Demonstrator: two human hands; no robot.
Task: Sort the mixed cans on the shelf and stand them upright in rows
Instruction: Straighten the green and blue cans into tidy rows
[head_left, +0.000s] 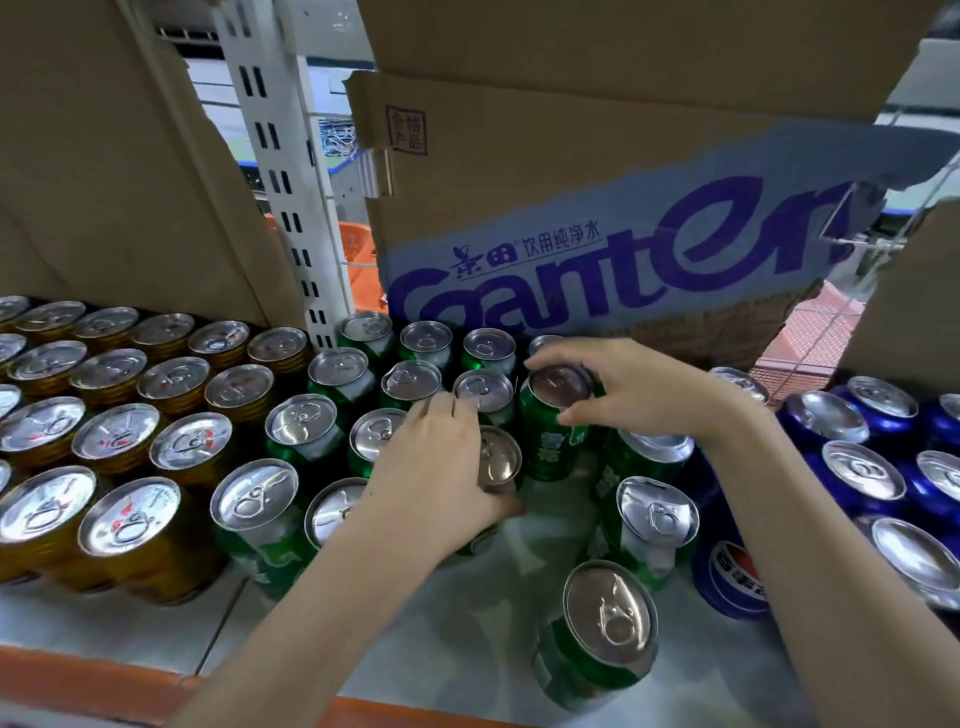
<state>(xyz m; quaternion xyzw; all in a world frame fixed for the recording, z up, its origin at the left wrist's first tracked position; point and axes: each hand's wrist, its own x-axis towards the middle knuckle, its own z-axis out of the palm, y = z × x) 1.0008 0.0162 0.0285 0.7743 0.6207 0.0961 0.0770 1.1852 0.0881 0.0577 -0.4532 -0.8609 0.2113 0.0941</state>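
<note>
Both hands work among the green aluminium cans at the middle of the white shelf. Left hand curls round an upright green can, thumb on its near side. Right hand pinches the rim of a taller-sitting green can just right of it. Gold cans stand in rows at left, blue cans at right, and a printed cardboard box sits at the far side.
</note>
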